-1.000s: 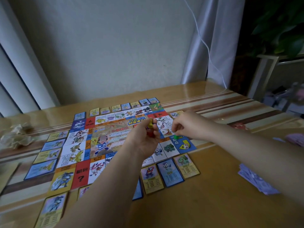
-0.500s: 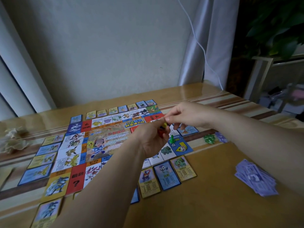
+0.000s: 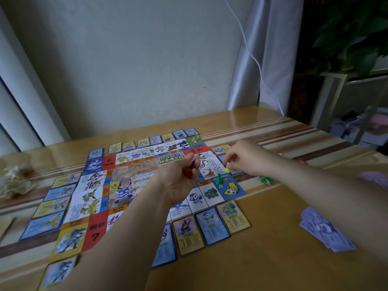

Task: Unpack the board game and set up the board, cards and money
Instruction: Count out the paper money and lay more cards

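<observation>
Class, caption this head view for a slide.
Right hand pinches a yellow pawn near the green pawn on the board; left hand grips a red pawn.

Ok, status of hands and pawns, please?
Left hand grips red and blue plastic pawns. Right hand pinches small yellow pawn. Green pawn stands on blue corner square.

The striped wooden tabletop [image 3: 262, 259] carried the game board [image 3: 126, 181], ringed closely by cards [image 3: 211, 225]. Purple banknotes [image 3: 327, 234] lay near its right edge and crumpled paper [image 3: 14, 181] at its left edge.
</observation>
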`<state>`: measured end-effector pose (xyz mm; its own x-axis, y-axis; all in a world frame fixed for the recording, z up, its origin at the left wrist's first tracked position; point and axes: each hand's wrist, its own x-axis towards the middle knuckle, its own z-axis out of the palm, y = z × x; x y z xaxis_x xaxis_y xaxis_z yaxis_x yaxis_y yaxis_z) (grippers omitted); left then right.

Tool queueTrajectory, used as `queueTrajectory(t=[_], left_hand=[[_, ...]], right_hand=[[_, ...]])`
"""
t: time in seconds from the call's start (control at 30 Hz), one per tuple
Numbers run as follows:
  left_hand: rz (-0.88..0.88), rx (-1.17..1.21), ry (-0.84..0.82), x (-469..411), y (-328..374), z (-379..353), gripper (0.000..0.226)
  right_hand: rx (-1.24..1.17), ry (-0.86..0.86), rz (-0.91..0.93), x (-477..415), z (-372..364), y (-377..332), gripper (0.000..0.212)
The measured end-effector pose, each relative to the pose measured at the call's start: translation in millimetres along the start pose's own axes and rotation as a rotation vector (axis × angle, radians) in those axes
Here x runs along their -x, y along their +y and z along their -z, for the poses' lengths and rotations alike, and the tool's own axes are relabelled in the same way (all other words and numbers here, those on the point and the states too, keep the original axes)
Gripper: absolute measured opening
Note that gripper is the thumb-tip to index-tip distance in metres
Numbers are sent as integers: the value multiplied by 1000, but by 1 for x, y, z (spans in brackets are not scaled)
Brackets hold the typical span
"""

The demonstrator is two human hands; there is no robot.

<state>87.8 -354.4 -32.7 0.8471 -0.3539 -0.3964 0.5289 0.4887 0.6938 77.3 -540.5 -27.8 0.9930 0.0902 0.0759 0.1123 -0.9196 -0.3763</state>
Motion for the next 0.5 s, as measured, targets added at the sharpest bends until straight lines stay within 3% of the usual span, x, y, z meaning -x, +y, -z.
queueTrajectory(t=[0.37,0.5], left_hand=[[-40,-109,73,0,5,7,24],[-56,-173,76,-1,6,8,19]], right_hand=[[99,-66,46,-4,-15,-4,14],[52,-55,25,-2,-4,-3,26]])
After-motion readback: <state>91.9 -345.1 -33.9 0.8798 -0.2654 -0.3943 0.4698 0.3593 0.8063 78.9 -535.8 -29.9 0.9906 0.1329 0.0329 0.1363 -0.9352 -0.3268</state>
